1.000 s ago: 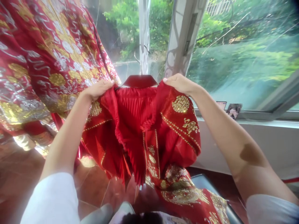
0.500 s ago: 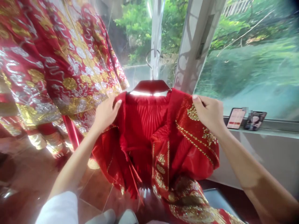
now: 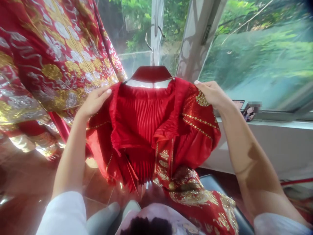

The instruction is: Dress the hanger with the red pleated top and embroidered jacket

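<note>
A red pleated garment [image 3: 144, 124] with gold embroidery hangs on a dark red hanger [image 3: 151, 74] with a metal hook. My left hand [image 3: 94, 101] grips the garment's left shoulder edge, fingers closed on the cloth. My right hand [image 3: 211, 93] grips its right shoulder by a gold emblem. The garment's lower part drapes down over a dark seat [image 3: 210, 182] in front of me.
A second red robe [image 3: 49, 58] with heavy gold and silver embroidery hangs at the left. A window frame post [image 3: 195, 36] stands behind the hanger. Two phones [image 3: 246, 109] rest on the window sill [image 3: 281, 125] at the right. Reddish tiled floor [image 3: 22, 186] lies below.
Both hands and the hanger rose slightly and the view shifted. My hands keep hold of the garment's shoulders, having slid along the cloth edges.
</note>
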Demonstrator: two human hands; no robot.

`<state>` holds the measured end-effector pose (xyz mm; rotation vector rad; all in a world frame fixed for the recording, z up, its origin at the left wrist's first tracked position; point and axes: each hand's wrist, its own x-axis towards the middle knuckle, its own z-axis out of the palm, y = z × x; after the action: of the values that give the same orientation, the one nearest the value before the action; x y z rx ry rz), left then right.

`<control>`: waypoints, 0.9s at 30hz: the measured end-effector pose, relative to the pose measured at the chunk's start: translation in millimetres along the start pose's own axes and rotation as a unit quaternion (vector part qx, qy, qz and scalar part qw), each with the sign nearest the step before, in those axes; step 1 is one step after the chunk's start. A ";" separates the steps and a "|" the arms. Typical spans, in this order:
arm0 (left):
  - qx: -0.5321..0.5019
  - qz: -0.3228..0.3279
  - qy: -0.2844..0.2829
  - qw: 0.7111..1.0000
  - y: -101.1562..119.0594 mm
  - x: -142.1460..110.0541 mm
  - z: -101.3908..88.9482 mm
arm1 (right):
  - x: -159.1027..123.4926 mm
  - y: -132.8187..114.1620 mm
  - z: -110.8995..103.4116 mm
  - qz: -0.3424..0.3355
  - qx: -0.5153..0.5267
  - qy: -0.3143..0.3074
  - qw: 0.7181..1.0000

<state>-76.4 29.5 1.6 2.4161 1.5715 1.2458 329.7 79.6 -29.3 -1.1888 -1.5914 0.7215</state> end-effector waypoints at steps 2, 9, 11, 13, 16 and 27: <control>0.050 0.010 0.079 0.996 8.4 -9.6 2.2 | 3.2 -1.8 -2.2 0.000 -0.019 -0.002 1.000; 0.190 0.021 0.186 0.964 30.2 -36.1 25.5 | -41.2 -9.6 19.9 -0.265 -0.230 0.300 0.887; 0.189 0.049 0.235 0.952 35.8 -54.8 37.0 | -77.6 -3.1 42.0 -0.292 -0.229 0.334 0.866; 0.197 0.082 0.301 0.929 39.7 -81.6 50.5 | -115.4 11.8 65.7 -0.270 -0.214 0.317 0.884; 0.206 0.154 0.375 0.891 37.9 -120.5 65.7 | -156.5 41.6 92.6 -0.184 -0.168 0.262 0.932; 0.249 0.276 0.128 0.920 97.5 -25.9 62.5 | -103.4 7.6 97.0 -0.191 -0.235 0.386 0.871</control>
<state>32.0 -14.4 -18.3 3.3188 1.4494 1.4134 245.3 -5.5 -105.5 -1.2204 -1.2509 -0.4089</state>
